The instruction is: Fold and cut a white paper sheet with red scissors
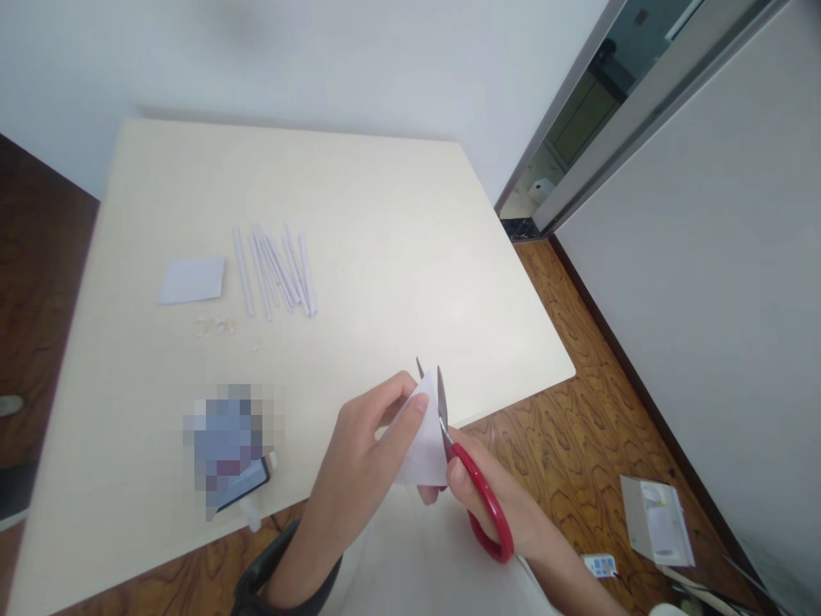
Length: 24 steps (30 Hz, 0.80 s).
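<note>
My left hand (378,428) pinches a folded piece of white paper (423,453) between thumb and fingers, close to the table's front edge. In my right hand (484,479) is a pair of red-handled scissors (491,505). The scissor blades are spread, with the paper's pointed upper part between them. Fingertips of the right hand show just under the paper's lower edge. On the table to the left lie several thin white paper strips or rolls (279,269) side by side, and a white paper rectangle (192,280) next to them.
The pale table (385,214) stands against a white wall. Small scraps (215,325) lie below the paper rectangle. A blurred-out device, perhaps a phone (234,462), is near the front left edge. On the wooden floor at right are a power strip (599,565) and a white box (658,522).
</note>
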Available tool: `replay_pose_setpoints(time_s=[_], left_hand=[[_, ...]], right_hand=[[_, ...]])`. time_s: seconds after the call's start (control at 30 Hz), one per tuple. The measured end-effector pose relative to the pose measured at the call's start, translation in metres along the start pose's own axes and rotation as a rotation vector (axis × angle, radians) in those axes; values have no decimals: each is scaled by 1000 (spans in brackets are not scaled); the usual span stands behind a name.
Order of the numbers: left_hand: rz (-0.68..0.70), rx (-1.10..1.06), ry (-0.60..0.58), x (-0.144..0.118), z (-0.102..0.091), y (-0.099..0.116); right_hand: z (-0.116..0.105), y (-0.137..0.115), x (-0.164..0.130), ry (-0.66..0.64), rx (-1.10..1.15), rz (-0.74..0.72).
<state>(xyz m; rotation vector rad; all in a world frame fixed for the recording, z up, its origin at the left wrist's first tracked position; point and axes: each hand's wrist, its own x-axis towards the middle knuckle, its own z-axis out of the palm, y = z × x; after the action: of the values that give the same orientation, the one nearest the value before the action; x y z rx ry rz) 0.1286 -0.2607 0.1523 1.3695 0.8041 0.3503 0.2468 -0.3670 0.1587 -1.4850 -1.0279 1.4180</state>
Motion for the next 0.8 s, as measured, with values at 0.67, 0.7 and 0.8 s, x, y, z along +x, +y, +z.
replay_pose_setpoints(time_s=[0.67,0.7,0.8], left_hand=[[74,235,61,4,3,3],[74,238,65,4,2,2],[70,241,73,4,2,1]], right_hand=[[-3,5,-3,117,-85,116],[-2,7,-4,120,-80,116],[-1,10,-5,112,-52,119]])
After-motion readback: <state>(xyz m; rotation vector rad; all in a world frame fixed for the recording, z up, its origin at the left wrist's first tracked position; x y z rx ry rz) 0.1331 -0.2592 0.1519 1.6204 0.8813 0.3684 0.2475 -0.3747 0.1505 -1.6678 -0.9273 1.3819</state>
